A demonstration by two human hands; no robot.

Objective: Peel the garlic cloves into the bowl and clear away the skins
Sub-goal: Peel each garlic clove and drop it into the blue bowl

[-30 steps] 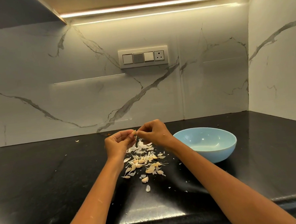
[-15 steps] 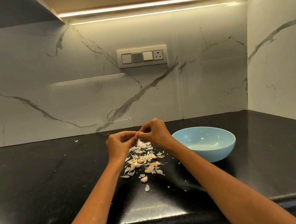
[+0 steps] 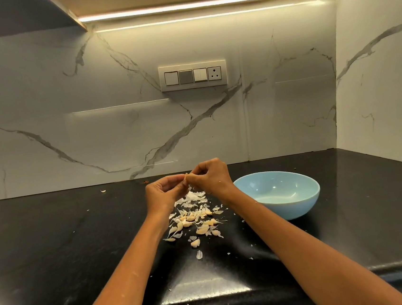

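Left hand (image 3: 165, 193) and right hand (image 3: 210, 176): two, fingertips pinched together above the heap, gripping something small (too hidden to identify). Bowl (image 3: 277, 194): one, pale blue, empty, right of heap. Garlic cloves and skins (image 3: 194, 221): loose heap on black counter (image 3: 55, 242), uncounted.

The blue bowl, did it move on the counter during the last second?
No. The blue bowl sits at the same spot on the counter, right of the garlic pile; only the camera shifted slightly.
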